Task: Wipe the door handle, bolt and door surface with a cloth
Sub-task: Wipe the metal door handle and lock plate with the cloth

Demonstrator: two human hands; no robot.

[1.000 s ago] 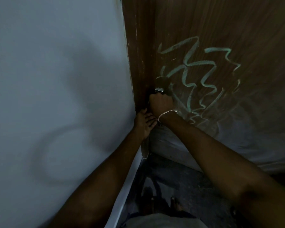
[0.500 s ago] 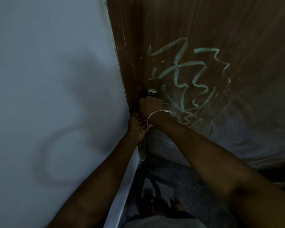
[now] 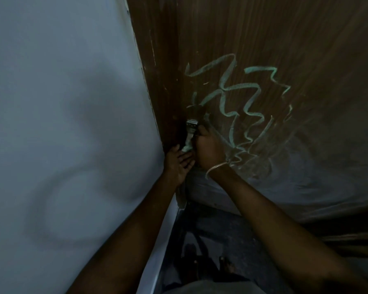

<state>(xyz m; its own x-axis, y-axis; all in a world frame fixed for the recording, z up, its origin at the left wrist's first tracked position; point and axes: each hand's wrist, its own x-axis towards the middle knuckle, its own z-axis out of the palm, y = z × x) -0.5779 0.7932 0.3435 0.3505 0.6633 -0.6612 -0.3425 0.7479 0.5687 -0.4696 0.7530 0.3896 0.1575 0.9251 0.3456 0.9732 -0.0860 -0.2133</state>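
Dark brown wood-grain door [image 3: 263, 39], pale green scribbles mid-panel, hazy smears toward its lower edge. Silvery metal bolt/handle [image 3: 191, 125] at door's left edge. Pale green cloth [image 3: 187, 147] bunched just below it, touching.

Dim home interior; wooden door [image 3: 263, 39] with chalk scribbles [image 3: 238, 102]; painted wall [image 3: 62, 102]

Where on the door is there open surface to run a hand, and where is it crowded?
Open: the door above and right of the chalk scribble. Crowded: the door's left edge, where the left hand and right hand bunch around the metal bolt and a pale cloth.
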